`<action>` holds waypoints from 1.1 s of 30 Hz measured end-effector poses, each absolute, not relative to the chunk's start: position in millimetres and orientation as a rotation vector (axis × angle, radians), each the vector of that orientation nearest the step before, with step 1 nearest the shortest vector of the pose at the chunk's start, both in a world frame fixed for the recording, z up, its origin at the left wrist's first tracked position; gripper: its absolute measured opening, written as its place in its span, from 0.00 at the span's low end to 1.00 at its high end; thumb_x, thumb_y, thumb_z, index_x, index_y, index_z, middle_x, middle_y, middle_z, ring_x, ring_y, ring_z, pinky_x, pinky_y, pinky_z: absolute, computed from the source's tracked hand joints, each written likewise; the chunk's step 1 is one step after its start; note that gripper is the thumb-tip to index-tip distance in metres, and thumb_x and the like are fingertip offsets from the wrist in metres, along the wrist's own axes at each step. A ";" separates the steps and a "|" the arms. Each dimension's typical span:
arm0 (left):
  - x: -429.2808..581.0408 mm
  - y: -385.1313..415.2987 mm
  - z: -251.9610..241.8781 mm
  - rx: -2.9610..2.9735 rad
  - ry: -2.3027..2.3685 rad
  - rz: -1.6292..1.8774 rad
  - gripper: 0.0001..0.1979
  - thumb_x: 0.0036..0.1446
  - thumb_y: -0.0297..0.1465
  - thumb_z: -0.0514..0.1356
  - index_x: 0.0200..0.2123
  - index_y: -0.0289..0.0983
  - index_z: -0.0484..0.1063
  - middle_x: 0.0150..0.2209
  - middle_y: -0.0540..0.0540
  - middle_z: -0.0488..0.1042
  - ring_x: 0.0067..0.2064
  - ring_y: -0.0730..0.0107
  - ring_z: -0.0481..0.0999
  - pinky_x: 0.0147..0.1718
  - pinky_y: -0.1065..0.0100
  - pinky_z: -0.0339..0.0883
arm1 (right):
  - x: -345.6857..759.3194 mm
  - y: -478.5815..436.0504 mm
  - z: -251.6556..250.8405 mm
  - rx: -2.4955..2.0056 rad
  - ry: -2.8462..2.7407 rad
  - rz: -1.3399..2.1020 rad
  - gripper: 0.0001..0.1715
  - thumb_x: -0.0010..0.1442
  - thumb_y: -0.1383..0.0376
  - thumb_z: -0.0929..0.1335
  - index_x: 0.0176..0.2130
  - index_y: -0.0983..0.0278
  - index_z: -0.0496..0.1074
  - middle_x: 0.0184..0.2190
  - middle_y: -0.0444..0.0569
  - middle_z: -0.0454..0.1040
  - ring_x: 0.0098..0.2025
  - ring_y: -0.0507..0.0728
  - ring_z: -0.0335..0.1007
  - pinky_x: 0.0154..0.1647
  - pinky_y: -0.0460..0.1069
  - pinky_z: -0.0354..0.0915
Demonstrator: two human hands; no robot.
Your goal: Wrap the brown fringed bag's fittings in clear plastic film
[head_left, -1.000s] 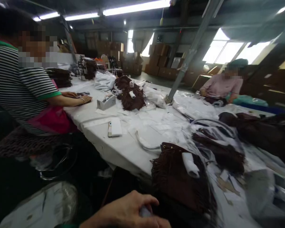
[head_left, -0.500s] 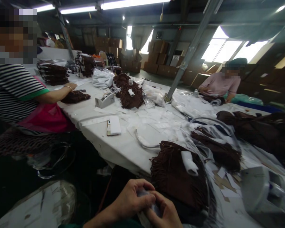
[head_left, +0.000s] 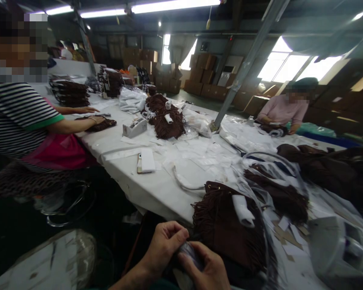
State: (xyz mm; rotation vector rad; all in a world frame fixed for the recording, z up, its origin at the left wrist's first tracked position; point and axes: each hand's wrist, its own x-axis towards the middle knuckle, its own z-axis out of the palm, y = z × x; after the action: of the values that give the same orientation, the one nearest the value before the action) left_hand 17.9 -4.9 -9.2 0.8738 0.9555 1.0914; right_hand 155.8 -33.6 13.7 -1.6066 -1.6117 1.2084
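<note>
My right hand (head_left: 210,266) is closed round a small greyish bundle (head_left: 191,254) with a shiny, plastic-like surface, held low in front of me. My left hand (head_left: 166,243) is closed in a pinch at the bundle's upper end, thumb against forefinger; what sits between those fingertips is too small to make out. Just beyond my right hand, a dark brown fringed bag (head_left: 222,229) lies at the table's near edge. It has brass-coloured eyelets and a white wrapped roll (head_left: 243,210) on top.
A white-covered table (head_left: 157,193) carries paper scraps, a phone (head_left: 139,163), a tape dispenser (head_left: 135,128) and more brown fringed bags (head_left: 169,123). Another dispenser (head_left: 335,245) stands near right. A co-worker in stripes (head_left: 21,108) sits left, another person (head_left: 286,108) across. A slanted post (head_left: 245,68) rises mid-table.
My left fingers have shifted up from over the bundle to a pinch at its top, exposing more of it. The striped co-worker's second hand now shows over the brown piece.
</note>
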 end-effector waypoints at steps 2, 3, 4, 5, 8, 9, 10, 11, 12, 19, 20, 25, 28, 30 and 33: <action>20.6 -4.5 -9.8 0.795 0.981 1.133 0.20 0.47 0.44 0.67 0.24 0.31 0.72 0.20 0.52 0.65 0.23 0.79 0.59 0.22 0.75 0.54 | 154.3 -32.7 7.7 -1.662 -1.734 1.112 0.16 0.53 0.55 0.68 0.28 0.66 0.73 0.24 0.47 0.75 0.29 0.55 0.70 0.30 0.45 0.61; 21.7 -4.2 -9.5 0.759 0.985 1.145 0.20 0.47 0.44 0.68 0.24 0.31 0.71 0.20 0.53 0.64 0.22 0.80 0.58 0.21 0.75 0.52 | 152.7 -32.7 4.5 -1.684 -1.770 1.067 0.16 0.53 0.55 0.68 0.26 0.66 0.71 0.22 0.46 0.73 0.27 0.55 0.68 0.28 0.45 0.60; 22.5 -3.7 -8.7 0.725 0.989 1.153 0.20 0.47 0.44 0.68 0.24 0.32 0.71 0.19 0.53 0.63 0.22 0.80 0.57 0.21 0.76 0.52 | 150.7 -33.1 1.4 -1.701 -1.787 1.035 0.16 0.53 0.55 0.68 0.25 0.65 0.69 0.21 0.45 0.72 0.26 0.54 0.67 0.26 0.45 0.59; 23.2 -3.1 -7.5 0.696 0.993 1.162 0.20 0.46 0.44 0.68 0.25 0.32 0.70 0.19 0.54 0.62 0.22 0.80 0.56 0.21 0.76 0.51 | 148.4 -33.6 -1.7 -1.711 -1.789 1.015 0.16 0.53 0.55 0.68 0.25 0.65 0.68 0.21 0.45 0.72 0.25 0.54 0.67 0.26 0.45 0.58; 24.6 -0.7 -3.3 0.628 0.985 1.189 0.20 0.46 0.44 0.69 0.27 0.33 0.70 0.19 0.55 0.61 0.22 0.81 0.56 0.20 0.77 0.51 | 140.6 -35.5 -8.7 -1.717 -1.719 0.975 0.14 0.53 0.55 0.68 0.27 0.63 0.68 0.22 0.44 0.72 0.24 0.53 0.66 0.27 0.45 0.59; 25.2 0.2 -2.0 0.612 0.977 1.200 0.20 0.45 0.44 0.69 0.27 0.33 0.70 0.20 0.55 0.61 0.22 0.81 0.55 0.20 0.77 0.51 | 138.1 -35.8 -10.3 -1.708 -1.679 0.974 0.15 0.53 0.54 0.68 0.27 0.63 0.67 0.21 0.44 0.72 0.24 0.53 0.66 0.26 0.45 0.59; 25.7 1.0 -0.8 0.602 0.968 1.210 0.20 0.46 0.44 0.69 0.27 0.33 0.69 0.20 0.55 0.61 0.22 0.81 0.55 0.21 0.77 0.51 | 135.9 -36.0 -11.4 -1.695 -1.635 0.976 0.15 0.53 0.53 0.68 0.27 0.63 0.67 0.21 0.43 0.71 0.24 0.53 0.65 0.26 0.45 0.59; 26.3 1.8 0.1 0.599 0.959 1.222 0.20 0.46 0.44 0.69 0.28 0.33 0.69 0.20 0.55 0.61 0.22 0.81 0.55 0.21 0.77 0.51 | 133.9 -36.0 -12.0 -1.683 -1.593 0.985 0.16 0.54 0.53 0.67 0.26 0.63 0.67 0.20 0.43 0.71 0.23 0.52 0.65 0.26 0.44 0.59; 26.9 2.4 0.9 0.599 0.950 1.232 0.20 0.46 0.44 0.69 0.28 0.33 0.69 0.20 0.55 0.61 0.22 0.81 0.55 0.21 0.77 0.51 | 132.2 -35.8 -12.3 -1.674 -1.557 0.994 0.17 0.54 0.52 0.67 0.26 0.63 0.67 0.20 0.43 0.70 0.23 0.52 0.64 0.25 0.44 0.59; 30.6 2.0 -1.1 0.711 0.950 1.255 0.21 0.51 0.46 0.65 0.29 0.33 0.68 0.21 0.55 0.60 0.23 0.80 0.55 0.21 0.76 0.50 | 127.7 -37.7 -6.9 -1.697 -1.413 1.056 0.17 0.54 0.52 0.66 0.34 0.63 0.71 0.24 0.44 0.74 0.26 0.55 0.70 0.29 0.45 0.63; 31.0 1.7 -2.2 0.723 0.957 1.257 0.21 0.52 0.47 0.64 0.29 0.33 0.68 0.21 0.55 0.59 0.22 0.80 0.54 0.21 0.76 0.50 | 127.9 -38.2 -6.2 -1.699 -1.400 1.062 0.17 0.54 0.52 0.66 0.36 0.63 0.71 0.25 0.45 0.75 0.28 0.55 0.71 0.30 0.45 0.64; 32.5 3.0 -10.3 0.750 1.006 1.262 0.23 0.55 0.50 0.60 0.29 0.33 0.68 0.20 0.56 0.57 0.22 0.79 0.54 0.21 0.75 0.48 | 131.2 -37.2 -10.1 -1.699 -1.476 1.069 0.17 0.55 0.52 0.65 0.32 0.63 0.71 0.22 0.44 0.73 0.25 0.54 0.69 0.28 0.45 0.62; 32.5 5.7 -18.9 0.729 0.988 1.249 0.23 0.53 0.49 0.61 0.28 0.33 0.67 0.20 0.56 0.57 0.22 0.79 0.53 0.21 0.75 0.47 | 133.0 -36.1 -18.4 -1.673 -1.540 1.035 0.19 0.56 0.49 0.65 0.30 0.63 0.70 0.21 0.43 0.71 0.24 0.54 0.67 0.26 0.45 0.61; 32.8 6.6 -24.8 0.676 0.958 1.212 0.23 0.51 0.49 0.63 0.28 0.33 0.67 0.20 0.56 0.57 0.22 0.79 0.53 0.21 0.74 0.47 | 133.5 -37.8 -24.5 -1.678 -1.547 0.996 0.23 0.56 0.46 0.64 0.29 0.63 0.71 0.21 0.44 0.71 0.24 0.54 0.68 0.26 0.45 0.62; 34.8 5.8 -29.0 0.625 0.907 1.146 0.24 0.48 0.51 0.64 0.28 0.33 0.67 0.20 0.56 0.57 0.22 0.79 0.52 0.21 0.74 0.46 | 134.7 -44.1 -31.8 -1.757 -1.504 0.885 0.29 0.57 0.41 0.62 0.29 0.63 0.73 0.20 0.46 0.73 0.23 0.55 0.70 0.26 0.45 0.64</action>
State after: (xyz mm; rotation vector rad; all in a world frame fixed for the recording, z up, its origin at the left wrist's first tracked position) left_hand 34.8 5.8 -29.0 0.6253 0.9074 1.1459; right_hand 134.7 -44.1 -31.8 -1.7566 -1.5042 0.8848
